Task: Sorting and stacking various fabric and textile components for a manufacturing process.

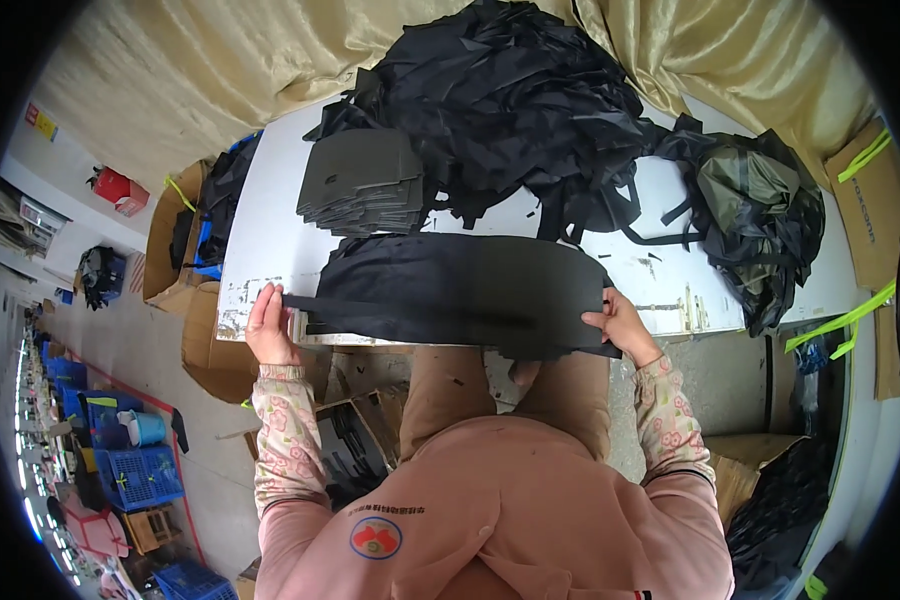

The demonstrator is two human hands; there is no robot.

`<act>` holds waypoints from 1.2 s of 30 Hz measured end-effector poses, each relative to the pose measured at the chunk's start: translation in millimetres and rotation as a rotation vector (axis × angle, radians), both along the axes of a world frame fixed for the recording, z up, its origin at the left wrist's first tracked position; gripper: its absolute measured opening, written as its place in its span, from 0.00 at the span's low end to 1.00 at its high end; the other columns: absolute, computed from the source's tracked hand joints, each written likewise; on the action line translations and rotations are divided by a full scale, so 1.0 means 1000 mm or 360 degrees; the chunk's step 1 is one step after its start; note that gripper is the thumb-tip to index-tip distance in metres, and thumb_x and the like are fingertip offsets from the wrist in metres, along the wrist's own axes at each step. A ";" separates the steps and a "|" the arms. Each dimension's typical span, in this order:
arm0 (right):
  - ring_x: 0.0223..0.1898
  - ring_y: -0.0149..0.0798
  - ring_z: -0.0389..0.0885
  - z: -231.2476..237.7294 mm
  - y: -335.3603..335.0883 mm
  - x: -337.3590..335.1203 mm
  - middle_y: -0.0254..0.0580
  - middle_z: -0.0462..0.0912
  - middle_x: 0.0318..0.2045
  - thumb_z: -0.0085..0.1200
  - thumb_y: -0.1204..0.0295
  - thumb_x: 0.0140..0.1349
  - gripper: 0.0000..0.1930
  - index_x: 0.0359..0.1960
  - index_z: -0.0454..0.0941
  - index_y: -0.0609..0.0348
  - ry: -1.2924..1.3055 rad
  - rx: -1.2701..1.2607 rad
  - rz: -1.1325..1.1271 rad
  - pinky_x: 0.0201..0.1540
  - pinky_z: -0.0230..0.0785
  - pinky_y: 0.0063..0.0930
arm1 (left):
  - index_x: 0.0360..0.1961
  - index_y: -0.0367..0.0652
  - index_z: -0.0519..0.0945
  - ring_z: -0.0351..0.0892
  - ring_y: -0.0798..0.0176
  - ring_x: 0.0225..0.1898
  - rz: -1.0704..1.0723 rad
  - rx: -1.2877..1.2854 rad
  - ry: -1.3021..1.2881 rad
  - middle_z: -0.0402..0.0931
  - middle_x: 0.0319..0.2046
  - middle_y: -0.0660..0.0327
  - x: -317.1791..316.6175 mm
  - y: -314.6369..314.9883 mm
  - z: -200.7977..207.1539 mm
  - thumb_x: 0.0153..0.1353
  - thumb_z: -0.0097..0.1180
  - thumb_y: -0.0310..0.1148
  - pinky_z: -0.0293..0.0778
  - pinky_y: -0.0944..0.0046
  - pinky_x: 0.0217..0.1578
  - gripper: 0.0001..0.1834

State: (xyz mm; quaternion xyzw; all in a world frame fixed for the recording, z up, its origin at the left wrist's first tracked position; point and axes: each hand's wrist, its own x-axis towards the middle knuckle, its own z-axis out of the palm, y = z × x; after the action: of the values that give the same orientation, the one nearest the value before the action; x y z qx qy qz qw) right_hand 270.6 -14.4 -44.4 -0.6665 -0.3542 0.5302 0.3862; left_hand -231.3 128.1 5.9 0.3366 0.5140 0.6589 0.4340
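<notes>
A long black fabric piece (450, 285) stretches across the near edge of the table, between my two hands. My left hand (272, 326) pinches the end of a black strap (335, 306) that runs along the piece's left side. At the other end, my right hand (618, 322) grips the right edge, thumb on top and fingers partly hidden behind. Just beyond the fabric lies a stack of dark grey flat panels (358, 180), with its edges slightly uneven.
A large heap of black fabric pieces (500, 100) covers the far side of the white table (260, 220). To the right sits a black and olive fabric bundle (755, 205). Cardboard boxes (220, 345) stand left of the table; an open box (370, 430) is below it.
</notes>
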 end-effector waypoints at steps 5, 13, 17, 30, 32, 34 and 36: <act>0.22 0.22 0.71 -0.010 -0.003 0.008 0.27 0.76 0.25 0.61 0.74 0.56 0.12 0.39 0.71 0.56 -0.0141 -0.0030 -0.0006 0.18 0.61 0.16 | 0.52 0.40 0.77 0.77 0.67 0.42 -0.0101 -0.0116 0.0639 0.79 0.43 0.59 -0.030 0.006 -0.056 0.61 0.58 0.27 0.72 0.70 0.43 0.17; 0.21 0.22 0.72 -0.007 -0.006 0.016 0.30 0.79 0.28 0.60 0.76 0.57 0.14 0.43 0.72 0.59 0.0332 0.0039 -0.0072 0.18 0.62 0.15 | 0.51 0.35 0.74 0.76 0.58 0.49 -0.2177 -0.1048 -0.0566 0.77 0.46 0.53 0.145 -0.112 -0.040 0.69 0.43 0.49 0.70 0.58 0.54 0.26; 0.20 0.22 0.72 0.008 -0.004 0.003 0.33 0.81 0.31 0.60 0.75 0.58 0.14 0.45 0.72 0.59 0.0602 0.0045 -0.0201 0.18 0.62 0.14 | 0.57 0.37 0.68 0.68 0.55 0.57 -0.1918 -0.1433 -0.1344 0.69 0.55 0.52 0.216 -0.127 -0.065 0.67 0.48 0.49 0.61 0.55 0.62 0.27; 0.24 0.22 0.75 0.020 -0.011 -0.015 0.34 0.81 0.28 0.58 0.79 0.57 0.14 0.43 0.69 0.62 0.0009 0.0179 -0.0052 0.24 0.67 0.16 | 0.51 0.40 0.71 0.72 0.58 0.53 -0.1243 -0.1181 -0.1634 0.73 0.51 0.57 0.264 -0.119 -0.063 0.61 0.57 0.32 0.67 0.59 0.58 0.18; 0.25 0.24 0.76 0.018 -0.012 -0.016 0.35 0.81 0.28 0.59 0.79 0.57 0.15 0.43 0.68 0.63 -0.0028 0.0243 -0.0083 0.27 0.69 0.18 | 0.51 0.40 0.72 0.72 0.58 0.52 -0.1254 -0.1170 -0.1618 0.73 0.50 0.57 0.264 -0.120 -0.067 0.62 0.57 0.32 0.68 0.59 0.57 0.18; 0.28 0.31 0.79 0.004 -0.012 -0.014 0.39 0.81 0.27 0.60 0.79 0.55 0.16 0.42 0.68 0.65 -0.0264 0.0427 -0.0072 0.32 0.72 0.25 | 0.51 0.40 0.72 0.72 0.58 0.52 -0.1263 -0.1159 -0.1605 0.74 0.50 0.58 0.265 -0.120 -0.070 0.62 0.57 0.33 0.68 0.59 0.56 0.17; 0.28 0.33 0.79 -0.006 -0.013 -0.008 0.42 0.81 0.26 0.61 0.79 0.54 0.16 0.42 0.68 0.65 -0.0400 0.0446 -0.0069 0.32 0.71 0.27 | 0.51 0.41 0.72 0.73 0.60 0.51 -0.1315 -0.1167 -0.1599 0.74 0.50 0.59 0.266 -0.120 -0.071 0.62 0.57 0.34 0.69 0.59 0.54 0.18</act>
State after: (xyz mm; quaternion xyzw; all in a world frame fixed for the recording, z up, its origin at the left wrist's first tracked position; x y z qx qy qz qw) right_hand 263.0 -27.6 -50.6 -0.6747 -0.4554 0.3799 0.4393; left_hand 35.1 8.6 -65.4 -0.0057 0.2722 0.3028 0.9133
